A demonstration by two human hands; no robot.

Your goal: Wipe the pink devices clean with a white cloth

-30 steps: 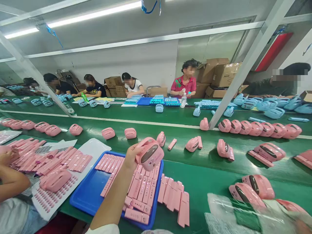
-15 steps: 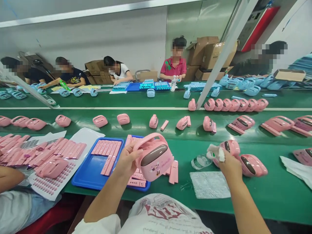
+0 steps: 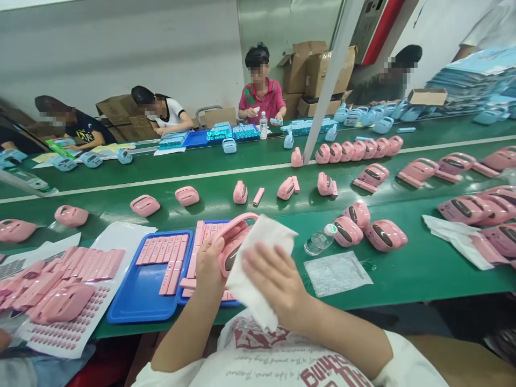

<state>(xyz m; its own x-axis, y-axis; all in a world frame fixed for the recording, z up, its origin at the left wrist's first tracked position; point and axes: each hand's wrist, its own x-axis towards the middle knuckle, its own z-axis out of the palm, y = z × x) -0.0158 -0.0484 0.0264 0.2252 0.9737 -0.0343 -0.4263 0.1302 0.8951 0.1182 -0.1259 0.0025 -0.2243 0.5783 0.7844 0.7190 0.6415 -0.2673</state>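
I'm looking at a factory assembly line: a long green conveyor belt [image 3: 226, 185] crosses mid-frame carrying rows of identical pink casings [image 3: 145, 205], seated workers [image 3: 262, 94] line its far side, and cardboard cartons [image 3: 318, 64] are stacked at upper centre.

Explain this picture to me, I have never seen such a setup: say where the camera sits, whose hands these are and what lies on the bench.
There is no machine here: a person works with bare hands, and the one camera sits on that person's head, looking forward and down. The left hand grips a pink device; the right hand holds a white cloth over it. On the green bench lie a blue tray of pink strips, a water bottle on its side, a clear bag and more pink units. Other people sit across the belt.
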